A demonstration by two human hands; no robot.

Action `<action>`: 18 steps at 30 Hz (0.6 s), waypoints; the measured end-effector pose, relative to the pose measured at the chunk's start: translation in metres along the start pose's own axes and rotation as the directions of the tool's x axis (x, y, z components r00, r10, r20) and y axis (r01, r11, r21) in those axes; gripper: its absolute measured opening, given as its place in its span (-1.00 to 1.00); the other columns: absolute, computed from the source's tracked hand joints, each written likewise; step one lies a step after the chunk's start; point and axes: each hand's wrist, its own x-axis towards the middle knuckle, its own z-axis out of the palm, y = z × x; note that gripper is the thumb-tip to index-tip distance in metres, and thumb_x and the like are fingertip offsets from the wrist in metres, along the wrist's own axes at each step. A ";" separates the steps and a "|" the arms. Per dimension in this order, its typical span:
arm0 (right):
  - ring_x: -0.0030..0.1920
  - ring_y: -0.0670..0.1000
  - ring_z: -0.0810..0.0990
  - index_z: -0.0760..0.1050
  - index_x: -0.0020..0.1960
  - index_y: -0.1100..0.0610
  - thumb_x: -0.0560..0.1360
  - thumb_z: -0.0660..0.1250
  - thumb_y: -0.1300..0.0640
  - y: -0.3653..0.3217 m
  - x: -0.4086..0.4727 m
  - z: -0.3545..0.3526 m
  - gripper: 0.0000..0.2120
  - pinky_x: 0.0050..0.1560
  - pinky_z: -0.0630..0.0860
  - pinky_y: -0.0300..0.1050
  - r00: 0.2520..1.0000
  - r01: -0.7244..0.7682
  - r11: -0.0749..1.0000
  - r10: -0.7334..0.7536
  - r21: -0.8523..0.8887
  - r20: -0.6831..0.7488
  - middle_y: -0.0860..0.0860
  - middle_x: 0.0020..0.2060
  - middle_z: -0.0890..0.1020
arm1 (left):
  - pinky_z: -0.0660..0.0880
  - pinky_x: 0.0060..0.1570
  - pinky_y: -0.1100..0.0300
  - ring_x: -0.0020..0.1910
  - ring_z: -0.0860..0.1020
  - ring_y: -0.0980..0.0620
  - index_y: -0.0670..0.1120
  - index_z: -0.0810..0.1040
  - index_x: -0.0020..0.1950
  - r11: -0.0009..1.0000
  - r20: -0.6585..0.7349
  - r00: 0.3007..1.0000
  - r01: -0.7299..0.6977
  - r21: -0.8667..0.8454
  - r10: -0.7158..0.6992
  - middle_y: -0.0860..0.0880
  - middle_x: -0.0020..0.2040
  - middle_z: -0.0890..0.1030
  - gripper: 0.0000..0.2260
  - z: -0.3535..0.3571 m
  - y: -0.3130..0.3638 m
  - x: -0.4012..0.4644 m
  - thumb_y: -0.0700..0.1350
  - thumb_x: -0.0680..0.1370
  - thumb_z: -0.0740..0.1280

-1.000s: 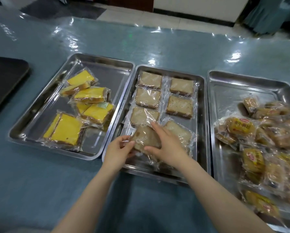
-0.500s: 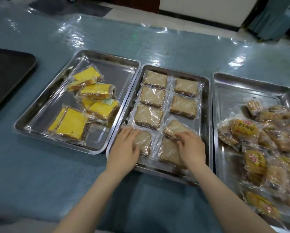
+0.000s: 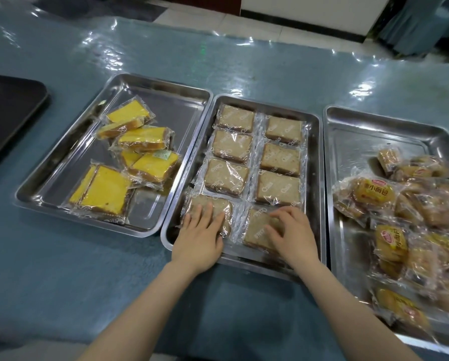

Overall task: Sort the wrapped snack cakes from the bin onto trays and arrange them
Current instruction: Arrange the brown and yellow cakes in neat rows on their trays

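Note:
The middle steel tray (image 3: 318,178) holds several wrapped brown cake slices in two neat columns. My left hand (image 3: 201,230) lies flat with straight fingers on the nearest slice of the left column (image 3: 219,204). My right hand (image 3: 291,231) rests on the nearest slice of the right column (image 3: 257,230), fingers bent loosely over its far edge. The left tray (image 3: 62,162) holds several wrapped yellow cake slices (image 3: 106,190) lying loosely. The right tray (image 3: 359,142) holds a heap of wrapped small round breads (image 3: 374,195).
All three trays stand side by side on a blue table covered with shiny clear film (image 3: 88,269). A dark tray (image 3: 7,110) lies at the far left edge. Floor tiles and a wall base show beyond the table.
Both hands have set the two nearest brown slices square into their columns. The left hand went from holding a slice's edge to lying flat on it; the right moved to the right column.

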 end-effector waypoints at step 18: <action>0.48 0.01 -0.38 -0.08 0.57 -0.06 0.62 0.03 -0.12 0.006 -0.005 0.002 -0.43 0.45 -0.29 0.00 0.994 0.070 0.979 -0.053 -0.191 0.091 0.01 0.55 -0.20 | 0.06 0.41 0.10 0.51 -0.19 0.09 0.09 -0.01 0.54 0.979 -0.051 0.999 -0.024 -0.202 0.014 0.04 0.56 -0.13 -0.43 -0.007 -0.002 0.000 -0.07 0.57 0.12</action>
